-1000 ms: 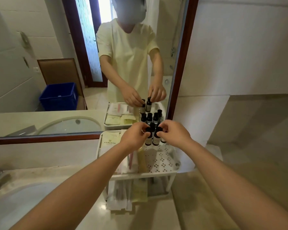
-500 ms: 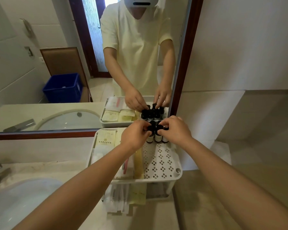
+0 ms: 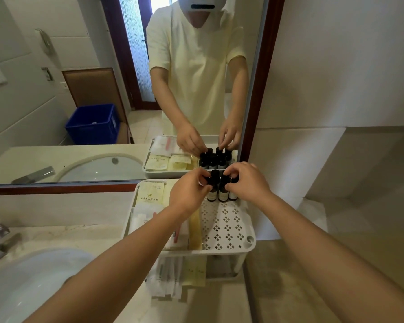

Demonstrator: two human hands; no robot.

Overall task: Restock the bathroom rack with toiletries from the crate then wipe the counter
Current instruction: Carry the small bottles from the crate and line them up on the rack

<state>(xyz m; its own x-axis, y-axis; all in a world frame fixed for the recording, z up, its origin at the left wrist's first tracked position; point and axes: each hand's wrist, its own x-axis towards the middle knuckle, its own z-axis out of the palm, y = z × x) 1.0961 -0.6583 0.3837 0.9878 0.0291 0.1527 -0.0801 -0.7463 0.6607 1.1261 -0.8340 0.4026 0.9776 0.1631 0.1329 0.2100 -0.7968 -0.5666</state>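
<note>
**Markings.** The cream sachet (image 3: 149, 194) at the rear left of the top tray of the rack (image 3: 226, 227) bears a gold flower emblem above one line of gold Chinese characters, too small to read with certainty. Each of the bottles (image 3: 212, 195) has a pale label on its dark body, but the print is illegible. A lower sachet (image 3: 194, 271) shows only faint, unreadable print.

**Count.** Three bottles with black caps show in a row, upright, in the rear right corner of the top tray, close against the mirror (image 3: 79, 66). Any bottles behind them are hidden by the hands. The same tray holds one cream sachet, a stack of white packets (image 3: 145, 217) and one long yellow packet (image 3: 195, 229). On the lower shelf, several white wrapped packets (image 3: 163, 277) and the lower sachet overhang the front edge.

**Hands.** The left hand (image 3: 189, 194) pinches the cap of the leftmost bottle with curled fingers. The right hand (image 3: 247, 180) has its fingers curled over the caps of the bottles to the right.

**Setting.** The rack stands on the marble surface (image 3: 98, 238), to the right of one sink basin (image 3: 21, 287). One blue crate (image 3: 92, 123) appears only in the mirror, on the floor.
</note>
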